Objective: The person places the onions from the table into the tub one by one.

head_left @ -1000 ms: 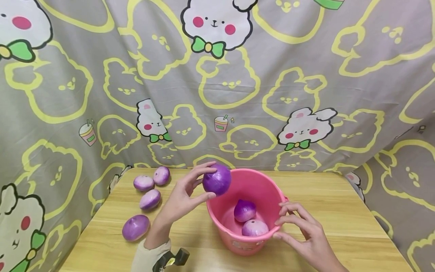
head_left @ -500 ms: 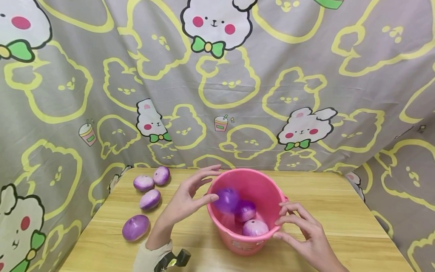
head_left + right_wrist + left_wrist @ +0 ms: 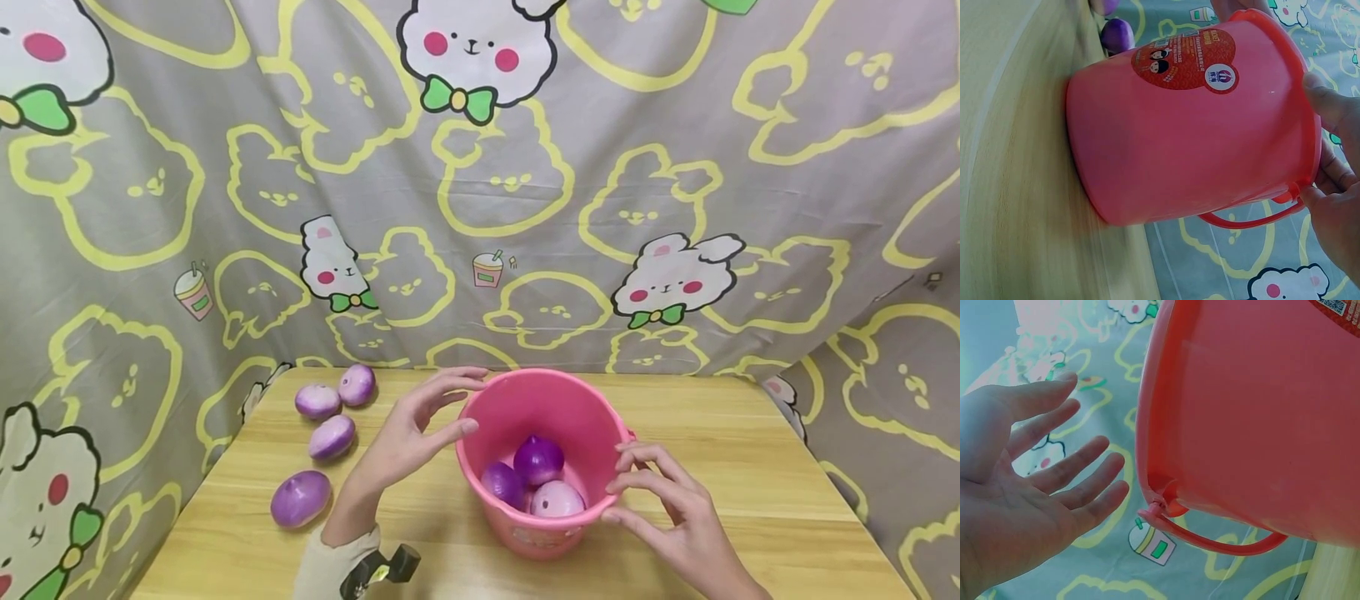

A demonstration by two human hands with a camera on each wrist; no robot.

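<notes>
A pink bucket (image 3: 546,546) stands upright on the wooden table. Inside it lie three purple onions: a dark one with a pointed tip (image 3: 538,460), a dark one at the left wall (image 3: 503,485) and a paler one (image 3: 557,500) in front. My left hand (image 3: 420,433) hovers by the bucket's left rim, fingers spread and holding nothing; the left wrist view shows this hand (image 3: 1041,462) apart from the rim. With thumb and fingertips my right hand (image 3: 675,508) grips the right rim. The right wrist view shows its thumb (image 3: 1325,103) at the rim's edge.
Several more onions lie on the table's left side, among them a purple one (image 3: 301,499) nearest me and a paler one (image 3: 332,438) behind it. The bucket's handle (image 3: 1250,222) hangs down its side. A patterned curtain (image 3: 480,192) closes off the back and sides.
My left hand has let go of a dark purple onion, which has dropped into the bucket and rests by the left wall. The paler onion has turned slightly. My right hand has stayed at the rim.
</notes>
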